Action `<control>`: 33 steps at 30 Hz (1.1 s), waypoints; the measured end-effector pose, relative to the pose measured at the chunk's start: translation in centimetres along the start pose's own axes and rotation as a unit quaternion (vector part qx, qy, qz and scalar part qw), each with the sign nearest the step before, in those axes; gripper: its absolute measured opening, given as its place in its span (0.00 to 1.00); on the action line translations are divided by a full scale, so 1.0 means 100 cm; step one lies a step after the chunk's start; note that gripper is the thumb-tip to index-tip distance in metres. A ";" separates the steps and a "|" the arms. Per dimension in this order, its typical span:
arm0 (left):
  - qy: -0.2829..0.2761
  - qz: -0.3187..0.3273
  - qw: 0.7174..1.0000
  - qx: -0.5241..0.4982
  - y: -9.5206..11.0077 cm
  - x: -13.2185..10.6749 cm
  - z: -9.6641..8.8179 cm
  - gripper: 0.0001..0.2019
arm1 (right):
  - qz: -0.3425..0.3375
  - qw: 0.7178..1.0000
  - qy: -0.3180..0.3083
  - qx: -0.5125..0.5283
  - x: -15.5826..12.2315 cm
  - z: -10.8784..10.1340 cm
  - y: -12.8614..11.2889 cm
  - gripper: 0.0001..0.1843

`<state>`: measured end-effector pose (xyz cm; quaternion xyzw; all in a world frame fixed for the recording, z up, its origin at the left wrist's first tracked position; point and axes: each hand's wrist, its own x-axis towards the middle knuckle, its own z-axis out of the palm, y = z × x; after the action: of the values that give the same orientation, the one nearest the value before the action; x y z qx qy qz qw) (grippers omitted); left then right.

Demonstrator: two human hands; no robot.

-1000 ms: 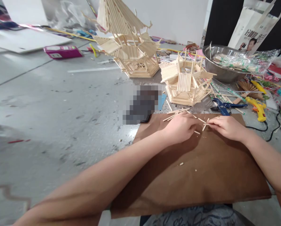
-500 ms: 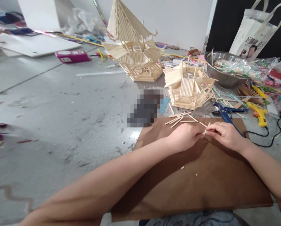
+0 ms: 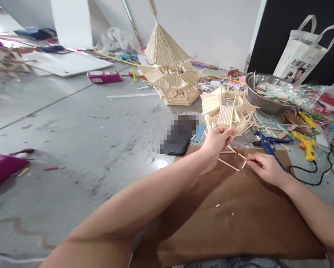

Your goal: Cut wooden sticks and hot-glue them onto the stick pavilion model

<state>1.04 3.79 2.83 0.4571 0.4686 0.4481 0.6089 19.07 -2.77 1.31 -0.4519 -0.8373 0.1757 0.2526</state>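
My left hand [image 3: 216,143] is raised over the loose sticks, in front of the smaller wooden-stick model [image 3: 225,114]. Its thumb and fingers are pinched together, and whatever is between them I cannot make out. At the right side of the brown mat [image 3: 239,223], my right hand [image 3: 264,167] pinches a short wooden stick [image 3: 243,164] between thumb and fingertips. Another loose stick [image 3: 229,165] lies on the mat between the hands. My left hand hides part of the other sticks and the model's lower edge.
A taller stick pagoda [image 3: 174,80] stands behind. To the right are a blue cutter [image 3: 267,143], a yellow glue gun [image 3: 305,145] with its cord, and a metal bowl [image 3: 263,104] of wrapped sticks. A dark phone [image 3: 180,143] lies left of the mat.
My left hand has left my right hand's fingertips and moved up and left, over the stick pile. My right hand stays near its place with the short stick. The view has shifted left.
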 end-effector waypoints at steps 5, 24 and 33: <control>-0.022 -0.031 0.995 -0.088 -0.005 0.012 0.007 0.13 | -0.024 0.999 -0.019 -0.044 0.000 0.002 0.000 0.09; -0.047 -0.018 0.988 -0.148 -0.006 0.027 0.002 0.12 | -0.151 0.941 0.152 -0.262 0.070 -0.034 -0.006 0.13; -0.067 -0.027 0.980 -0.184 -0.008 0.029 0.001 0.13 | -0.145 0.911 0.123 -0.365 0.103 -0.015 0.014 0.24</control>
<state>1.66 6.47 1.57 0.3532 0.3481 0.4789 0.7244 16.14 6.76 4.53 -0.4040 -0.8618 -0.2380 0.1937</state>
